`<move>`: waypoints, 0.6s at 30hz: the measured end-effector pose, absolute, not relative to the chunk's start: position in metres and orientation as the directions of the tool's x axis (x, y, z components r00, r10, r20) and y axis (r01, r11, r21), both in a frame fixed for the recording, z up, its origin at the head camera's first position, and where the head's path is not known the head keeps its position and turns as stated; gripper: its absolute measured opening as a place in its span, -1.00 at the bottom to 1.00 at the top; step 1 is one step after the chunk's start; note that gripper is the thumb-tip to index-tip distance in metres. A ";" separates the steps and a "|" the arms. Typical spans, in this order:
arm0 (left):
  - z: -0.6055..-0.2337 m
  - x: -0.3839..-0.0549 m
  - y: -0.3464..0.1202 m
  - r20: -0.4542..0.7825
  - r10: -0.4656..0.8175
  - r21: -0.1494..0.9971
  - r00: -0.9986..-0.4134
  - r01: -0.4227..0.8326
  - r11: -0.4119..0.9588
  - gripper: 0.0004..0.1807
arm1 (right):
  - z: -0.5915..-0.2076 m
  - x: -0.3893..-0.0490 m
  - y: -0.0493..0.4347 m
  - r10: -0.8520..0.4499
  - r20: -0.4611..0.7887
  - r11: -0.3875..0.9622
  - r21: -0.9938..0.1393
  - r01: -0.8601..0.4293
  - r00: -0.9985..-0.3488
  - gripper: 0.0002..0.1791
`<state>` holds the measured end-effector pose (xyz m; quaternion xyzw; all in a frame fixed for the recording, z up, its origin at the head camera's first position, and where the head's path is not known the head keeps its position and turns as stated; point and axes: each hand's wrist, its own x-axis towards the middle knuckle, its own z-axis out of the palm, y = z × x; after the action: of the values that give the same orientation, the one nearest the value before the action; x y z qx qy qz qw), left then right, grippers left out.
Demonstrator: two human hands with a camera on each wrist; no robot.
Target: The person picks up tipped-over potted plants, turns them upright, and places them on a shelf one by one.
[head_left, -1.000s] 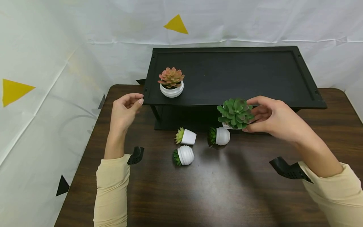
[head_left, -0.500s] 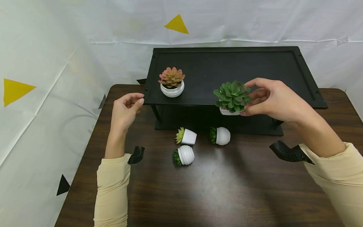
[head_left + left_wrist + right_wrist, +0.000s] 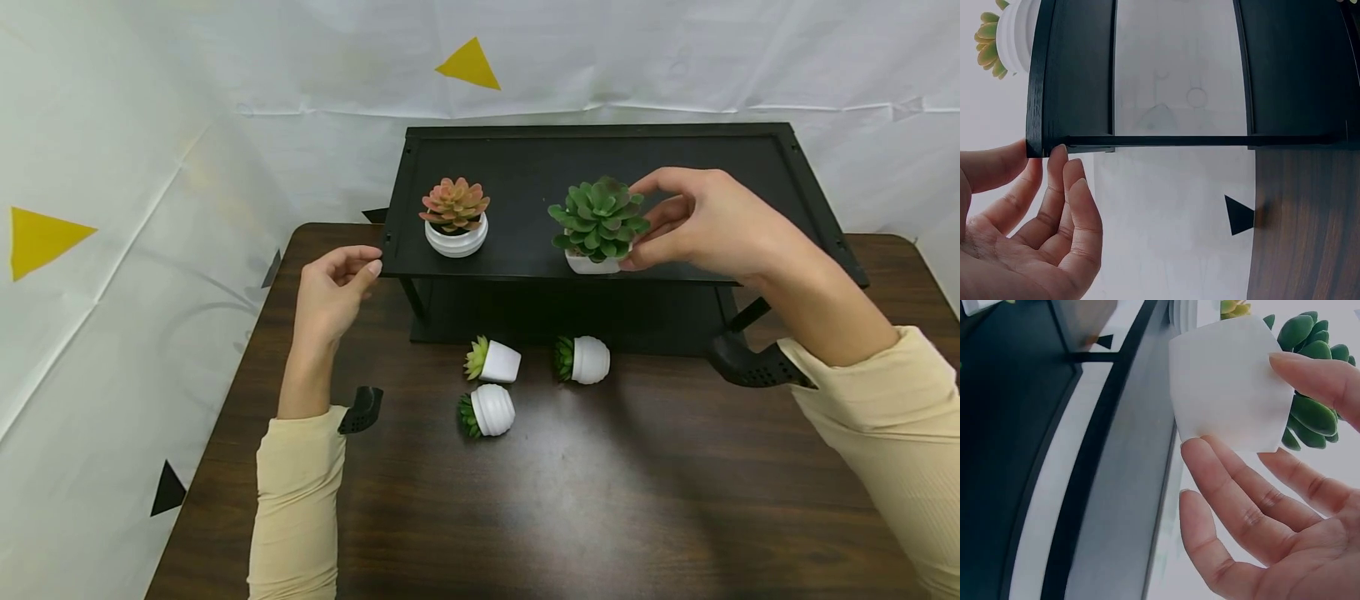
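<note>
My right hand (image 3: 693, 221) grips the white pot of a green succulent (image 3: 598, 218) between thumb and fingers, over the front of the black shelf's top board (image 3: 675, 192). The right wrist view shows the smooth white pot (image 3: 1229, 387) close beside the board, its leaves pointing away from it. My left hand (image 3: 330, 292) pinches the top board's front left corner, the thumb on one face and fingertips on the other in the left wrist view. A pinkish-orange succulent in a round white pot (image 3: 456, 242) stands upright on the board's left end.
On the brown wooden table (image 3: 525, 517) before the shelf, several small potted succulents lie on their sides: a yellow-green one (image 3: 501, 362), a ribbed white pot (image 3: 492, 410) and a round white pot (image 3: 591, 360). A lower black board (image 3: 637, 321) sits beneath the top one. White sheeting (image 3: 300, 58) stands behind.
My right hand has carried the green succulent up and slightly left, from in front of the shelf's edge to over the top board. My left hand stays at the corner.
</note>
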<state>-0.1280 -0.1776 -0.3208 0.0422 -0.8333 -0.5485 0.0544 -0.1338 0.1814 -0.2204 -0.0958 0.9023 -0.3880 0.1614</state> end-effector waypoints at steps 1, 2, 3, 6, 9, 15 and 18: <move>-0.321 -0.128 -0.178 0.043 -0.129 0.920 -0.991 -0.011 0.392 -0.74 | -0.220 -0.135 0.180 -0.300 -0.220 0.677 -0.735 -0.044 -0.928 -0.22; -0.321 -0.128 -0.178 0.042 -0.129 0.921 -0.991 -0.012 0.390 -0.74 | -0.218 -0.136 0.179 -0.298 -0.222 0.678 -0.733 -0.043 -0.928 -0.20; -0.321 -0.128 -0.178 0.042 -0.129 0.922 -0.991 -0.012 0.388 -0.74 | -0.217 -0.137 0.178 -0.298 -0.223 0.678 -0.734 -0.041 -0.928 -0.20; -0.321 -0.129 -0.178 0.037 -0.130 0.924 -0.991 -0.015 0.381 -0.74 | -0.215 -0.141 0.174 -0.309 -0.228 0.664 -0.747 -0.038 -0.923 -0.18; -0.321 -0.129 -0.178 0.033 -0.132 0.924 -0.991 -0.020 0.381 -0.74 | -0.213 -0.147 0.170 -0.316 -0.229 0.660 -0.750 -0.040 -0.921 -0.20; -0.320 -0.128 -0.178 0.033 -0.131 0.923 -0.991 -0.020 0.385 -0.74 | -0.210 -0.157 0.161 -0.319 -0.251 0.657 -0.754 -0.022 -0.914 -0.20; -0.320 -0.128 -0.178 0.034 -0.131 0.923 -0.991 -0.019 0.384 -0.73 | -0.209 -0.161 0.157 -0.320 -0.256 0.656 -0.755 -0.018 -0.912 -0.19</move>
<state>-0.1285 -0.1783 -0.3204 0.0451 -0.8304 -0.5531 0.0503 -0.1610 0.1571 -0.2089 -0.0948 0.8905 -0.4038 0.1868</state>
